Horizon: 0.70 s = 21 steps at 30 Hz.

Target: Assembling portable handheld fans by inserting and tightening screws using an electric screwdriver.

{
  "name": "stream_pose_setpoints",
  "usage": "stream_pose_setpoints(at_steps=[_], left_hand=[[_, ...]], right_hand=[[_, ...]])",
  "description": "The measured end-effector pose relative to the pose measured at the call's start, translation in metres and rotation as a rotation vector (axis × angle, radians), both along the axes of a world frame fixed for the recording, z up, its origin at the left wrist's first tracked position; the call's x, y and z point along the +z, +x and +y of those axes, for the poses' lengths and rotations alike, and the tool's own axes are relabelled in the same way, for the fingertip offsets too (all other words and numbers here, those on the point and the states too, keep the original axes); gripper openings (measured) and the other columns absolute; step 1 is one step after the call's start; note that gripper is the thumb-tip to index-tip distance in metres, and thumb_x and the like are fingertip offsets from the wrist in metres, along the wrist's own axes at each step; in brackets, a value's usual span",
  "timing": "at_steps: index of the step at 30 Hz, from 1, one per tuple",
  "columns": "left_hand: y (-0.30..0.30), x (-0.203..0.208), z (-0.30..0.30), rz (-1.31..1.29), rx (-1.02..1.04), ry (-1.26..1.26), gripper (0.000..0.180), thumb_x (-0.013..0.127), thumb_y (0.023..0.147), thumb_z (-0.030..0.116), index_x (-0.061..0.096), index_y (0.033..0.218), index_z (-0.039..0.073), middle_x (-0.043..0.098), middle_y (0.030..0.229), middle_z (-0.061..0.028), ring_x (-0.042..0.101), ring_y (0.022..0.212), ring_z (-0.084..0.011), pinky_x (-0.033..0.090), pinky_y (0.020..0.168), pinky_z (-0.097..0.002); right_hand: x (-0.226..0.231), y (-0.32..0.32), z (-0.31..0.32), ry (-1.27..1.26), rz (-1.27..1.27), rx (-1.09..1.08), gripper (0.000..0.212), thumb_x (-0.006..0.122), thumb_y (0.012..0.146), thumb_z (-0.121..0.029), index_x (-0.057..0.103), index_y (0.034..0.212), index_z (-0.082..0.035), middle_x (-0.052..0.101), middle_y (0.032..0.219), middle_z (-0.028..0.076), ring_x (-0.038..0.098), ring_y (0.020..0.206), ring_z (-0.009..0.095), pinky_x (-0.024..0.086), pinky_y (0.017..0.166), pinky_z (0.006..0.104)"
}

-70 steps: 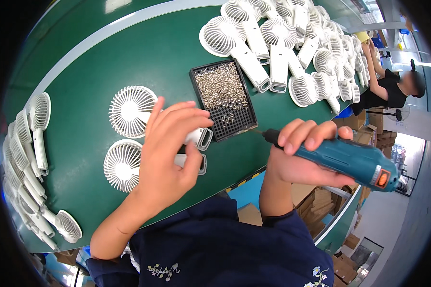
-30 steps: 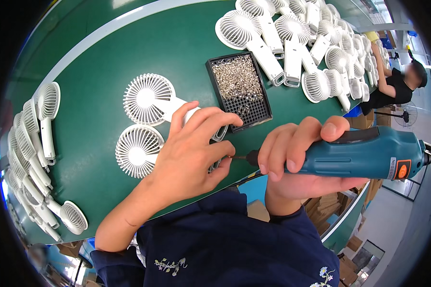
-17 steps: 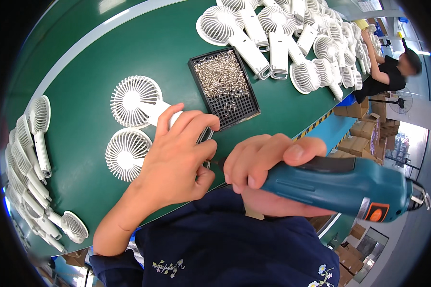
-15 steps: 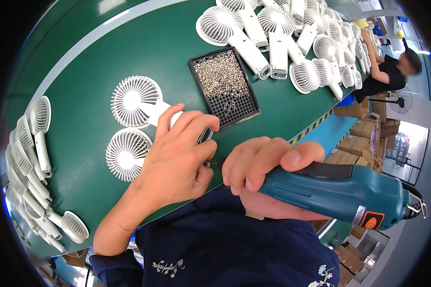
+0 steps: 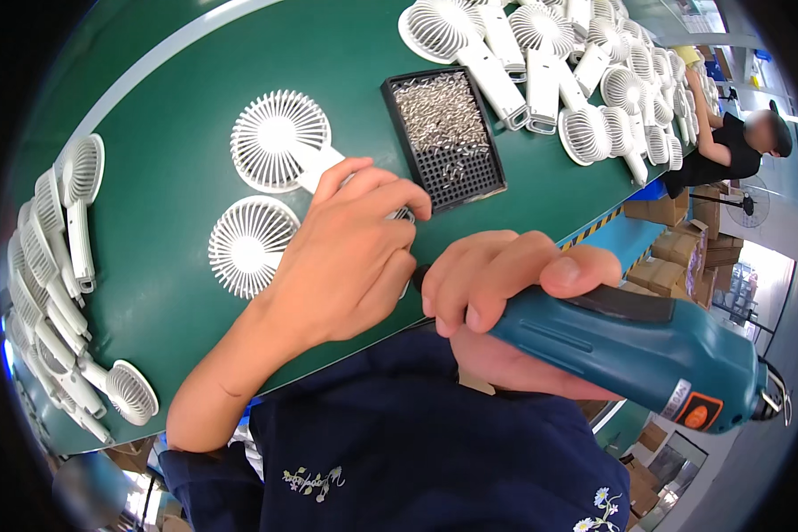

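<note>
My left hand (image 5: 350, 248) is curled over the handle of a white handheld fan (image 5: 280, 140), whose round grille lies on the green table. A second white fan (image 5: 250, 248) lies just below it, its handle hidden under the same hand. In my right hand (image 5: 505, 284) is a teal electric screwdriver (image 5: 625, 346), fingers wrapped around its front and thumb along the black lever. The tool points left toward the handle ends by my left hand; its tip is hidden there. A black tray (image 5: 461, 188) of small silver screws sits just beyond my left fingertips.
Many white fans (image 5: 585, 137) are heaped at the far right, and another row (image 5: 78, 222) lines the left edge of the green table (image 5: 168, 222). A person in black (image 5: 727, 160) works at the far right. Cardboard boxes (image 5: 665, 253) stand beyond the striped edge.
The view has shifted, so the table things sit higher and further right. My left index finger reaches out a little more, and the screwdriver tilts slightly more, its rear end lower.
</note>
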<state>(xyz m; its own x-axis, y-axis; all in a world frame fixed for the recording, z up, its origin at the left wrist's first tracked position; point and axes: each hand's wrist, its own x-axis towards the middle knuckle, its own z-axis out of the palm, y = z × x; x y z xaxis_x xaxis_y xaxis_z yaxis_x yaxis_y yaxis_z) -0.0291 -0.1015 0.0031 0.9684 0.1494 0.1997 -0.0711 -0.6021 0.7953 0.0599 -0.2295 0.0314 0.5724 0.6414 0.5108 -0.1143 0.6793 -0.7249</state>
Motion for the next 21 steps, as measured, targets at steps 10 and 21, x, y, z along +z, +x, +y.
stream_pose_setpoints(at_steps=[10,21], left_hand=[[-0.002,-0.006,0.001,-0.073,0.033,-0.018,0.015,0.046,0.076,0.006,0.054,0.065,0.000,0.059,0.103,-0.0140,0.052,0.094,-0.0323,0.029,0.105,-0.0477],[-0.002,-0.001,0.003,-0.052,0.109,-0.035,0.017,0.041,0.080,0.003,0.058,0.081,0.000,0.059,0.112,-0.0150,0.056,0.102,-0.0323,0.025,0.112,-0.0491]], right_hand=[[0.000,-0.002,0.007,-0.034,0.040,0.141,0.022,0.059,0.091,-0.012,0.052,0.107,0.001,0.057,0.073,0.015,0.053,0.056,0.023,0.044,0.052,0.0339],[0.003,0.016,0.002,0.135,-0.010,0.118,0.074,0.052,0.084,-0.069,0.047,0.123,-0.007,0.058,0.073,0.013,0.053,0.049,0.024,0.045,0.044,0.0370]])
